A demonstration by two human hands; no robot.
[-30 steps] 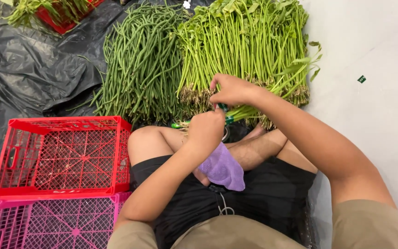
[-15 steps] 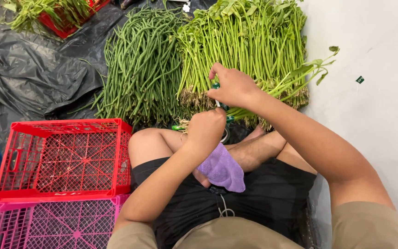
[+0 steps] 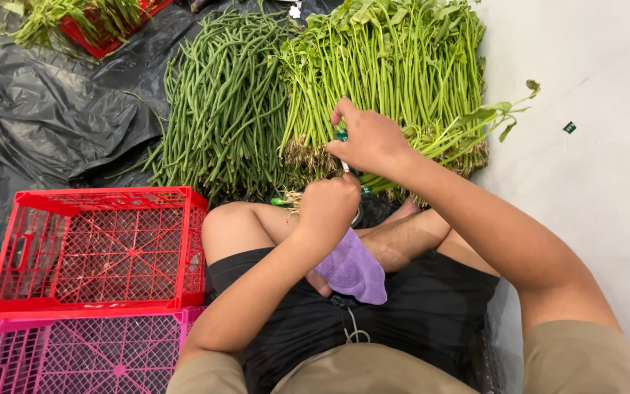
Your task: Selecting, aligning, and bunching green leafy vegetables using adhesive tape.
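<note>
The right hand, fingers pinched on a green tie, has lifted since half a second ago above the leafy stem bundle, while the fisted left hand grips its root end near the lap, suggesting binding underway.

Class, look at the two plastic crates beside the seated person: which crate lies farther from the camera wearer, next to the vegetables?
The red crate. It sits above the pink crate in the picture, its far edge close to the pile of long green beans.
</note>
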